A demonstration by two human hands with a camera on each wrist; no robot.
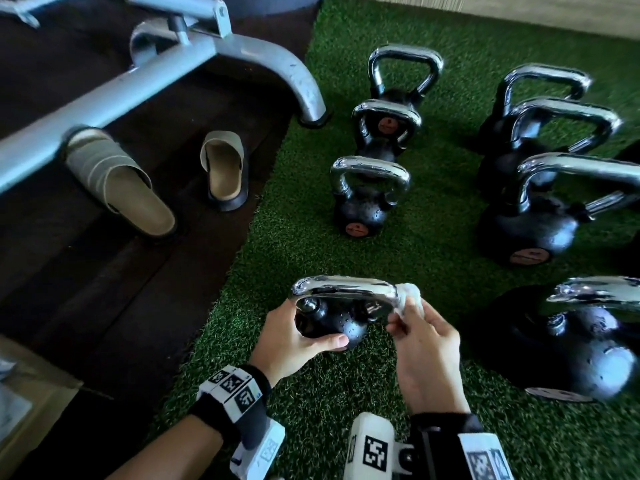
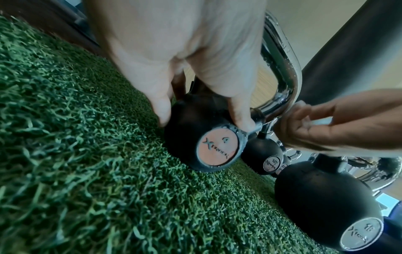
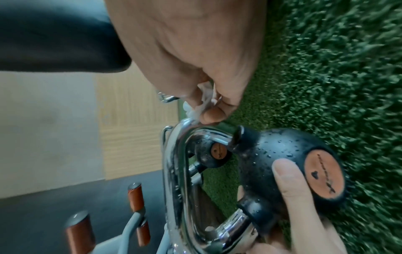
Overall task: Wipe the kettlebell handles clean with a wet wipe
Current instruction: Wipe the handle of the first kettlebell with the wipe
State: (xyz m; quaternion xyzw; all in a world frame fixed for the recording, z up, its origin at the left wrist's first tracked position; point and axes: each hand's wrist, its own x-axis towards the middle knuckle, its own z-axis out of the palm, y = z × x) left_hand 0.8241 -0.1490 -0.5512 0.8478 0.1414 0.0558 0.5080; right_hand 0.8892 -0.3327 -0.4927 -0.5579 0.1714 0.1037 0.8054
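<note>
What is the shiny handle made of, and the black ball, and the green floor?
The handle looks like polished chrome metal: mirror-bright with reflections. The ball seems matte black, maybe coated iron or rubber; water drops bead on it. The green floor looks like plastic fake grass, with short fuzzy blades. The wipe looks like thin, damp white cloth.

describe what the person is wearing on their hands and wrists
Both hands are bare: no gloves, and no rings show. The left hand has a black wristband carrying a white block with black-and-white square code markers and a white camera housing under the wrist. The right hand has a black wrist strap too, with a rounded white camera housing bearing a black square code marker and a further marker panel beside it.
</note>
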